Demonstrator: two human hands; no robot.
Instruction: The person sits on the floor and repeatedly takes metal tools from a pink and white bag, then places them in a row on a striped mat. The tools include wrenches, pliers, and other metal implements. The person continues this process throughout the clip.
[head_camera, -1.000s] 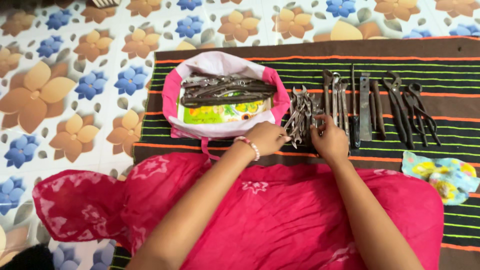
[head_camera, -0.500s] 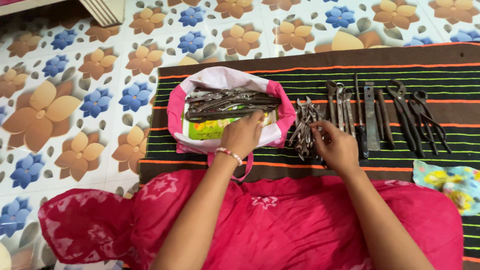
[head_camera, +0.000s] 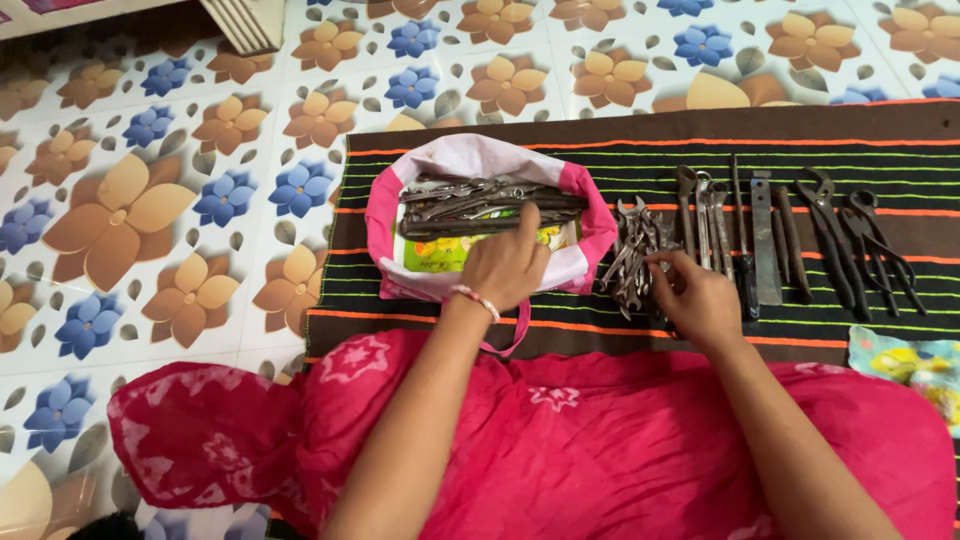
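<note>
My left hand (head_camera: 505, 268) reaches over the near rim of a pink and white cloth bag (head_camera: 585, 205). Its forefinger is stretched out onto the dark metal tools (head_camera: 470, 205) heaped inside, and it holds nothing. My right hand (head_camera: 697, 298) rests at the near right side of a pile of small wrenches (head_camera: 630, 250) on the striped mat. Its fingertips touch the pile, but I cannot see if they grip one. A bead bracelet (head_camera: 474, 298) is on my left wrist.
Larger wrenches, a flat file and pliers (head_camera: 835, 240) lie in a row on the dark striped mat (head_camera: 650, 160), right of the pile. A flowered cloth (head_camera: 905, 362) lies at the right edge. My pink garment (head_camera: 560, 440) covers the foreground. Flower-patterned floor (head_camera: 150, 220) lies left.
My left hand moved from the wrench pile leftward into the bag and pointed its forefinger onto the tools. My right hand stayed at the pile. The camera view shifted, so everything sits further right.
</note>
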